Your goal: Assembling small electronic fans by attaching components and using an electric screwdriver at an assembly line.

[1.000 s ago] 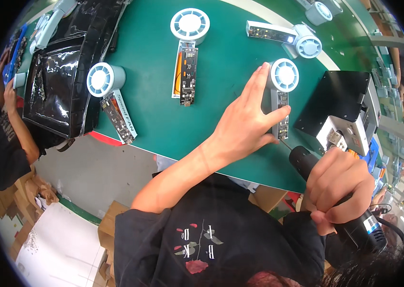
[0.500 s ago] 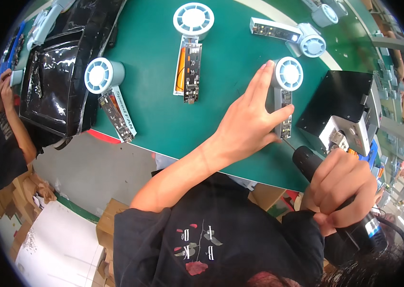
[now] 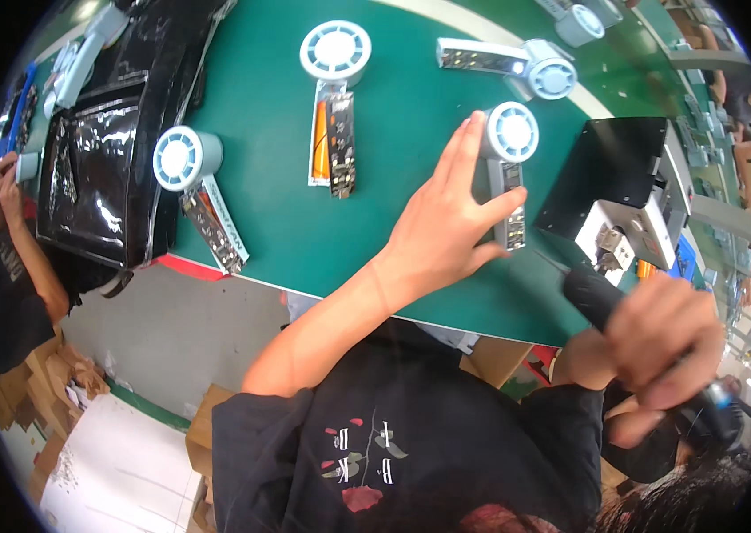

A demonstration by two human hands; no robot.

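My left hand (image 3: 442, 226) steadies a pale blue handheld fan (image 3: 512, 133) on the green table, with fingers along its round head and thumb side at its handle. The handle is open, showing a circuit board. My right hand (image 3: 667, 342), slightly blurred, is wrapped round a black electric screwdriver (image 3: 592, 298). The screwdriver's thin bit points at the fan handle's lower end, a short gap away. Farther left lie a second fan (image 3: 336, 51) with board and orange battery exposed, and a third opened fan (image 3: 187, 158).
Beyond the held fan lies another fan (image 3: 551, 76) with a lit spot on its board. A black and white box-shaped device (image 3: 611, 169) stands right of my left hand. Black plastic-wrapped trays (image 3: 95, 169) line the left side. A co-worker's arm (image 3: 33, 258) shows at far left.
My right hand has drawn the screwdriver back to the right, so its bit has come away from the handle's end. My left hand keeps its hold; the view has shifted slightly.
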